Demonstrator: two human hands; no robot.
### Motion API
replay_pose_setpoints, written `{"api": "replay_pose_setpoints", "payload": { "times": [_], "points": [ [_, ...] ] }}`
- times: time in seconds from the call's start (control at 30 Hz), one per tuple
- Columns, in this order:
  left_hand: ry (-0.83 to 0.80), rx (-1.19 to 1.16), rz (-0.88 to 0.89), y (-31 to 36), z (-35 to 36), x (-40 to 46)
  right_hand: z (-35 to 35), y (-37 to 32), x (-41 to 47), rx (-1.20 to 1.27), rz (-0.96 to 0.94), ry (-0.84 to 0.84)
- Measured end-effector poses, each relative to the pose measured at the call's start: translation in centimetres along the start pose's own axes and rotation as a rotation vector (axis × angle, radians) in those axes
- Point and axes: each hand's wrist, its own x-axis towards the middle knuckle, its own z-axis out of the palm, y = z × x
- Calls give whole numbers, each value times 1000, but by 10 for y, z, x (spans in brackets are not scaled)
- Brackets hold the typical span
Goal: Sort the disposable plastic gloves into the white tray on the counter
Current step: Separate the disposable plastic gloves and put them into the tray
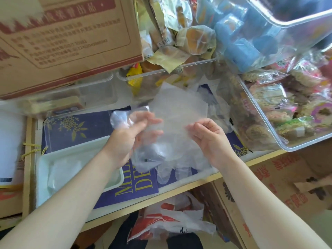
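A clear plastic glove (177, 112) is hanging in the air over the counter, just past the middle of the view toward one o'clock, its cuff pointing up and its fingers drooping down. The right hand (209, 139) is pinching its right edge with curled fingers, while the left hand (129, 133) is gripping its left side along with a crumpled bunch of glove plastic (124, 115). More loose gloves (170, 169) are lying on the blue printed sheet (75, 128) directly beneath. The white tray (45, 159) is sitting at eight o'clock, partly under the left forearm. A clear bin of wrapped snacks (291, 112) is standing at three o'clock, and a cardboard box (68, 38) is looming at eleven.
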Motion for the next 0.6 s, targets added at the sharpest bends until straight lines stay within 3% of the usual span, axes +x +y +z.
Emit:
{"api": "replay_pose_setpoints", "payload": {
  "times": [0.1,0.17,0.2,0.3,0.43,0.5,0.6],
  "points": [
    [-456,-276,-324,1,-45,-20,8,-6,1,-23,-79,34],
    [-588,-471,-386,10,-65,-27,14,-5,1,-134,-133,3],
    [-539,-420,-424,15,-70,-25,20,-2,0,-196,-141,-40],
    [-285,40,-442,23,-66,-15,32,14,2,-425,-136,-110],
    [90,279,-306,18,-51,4,48,27,13,-700,-69,-108],
    [172,428,-249,14,-50,10,50,33,22,-842,-37,-89],
    [205,447,-165,11,-51,14,33,39,43,-1377,-167,92]
  ]
}}
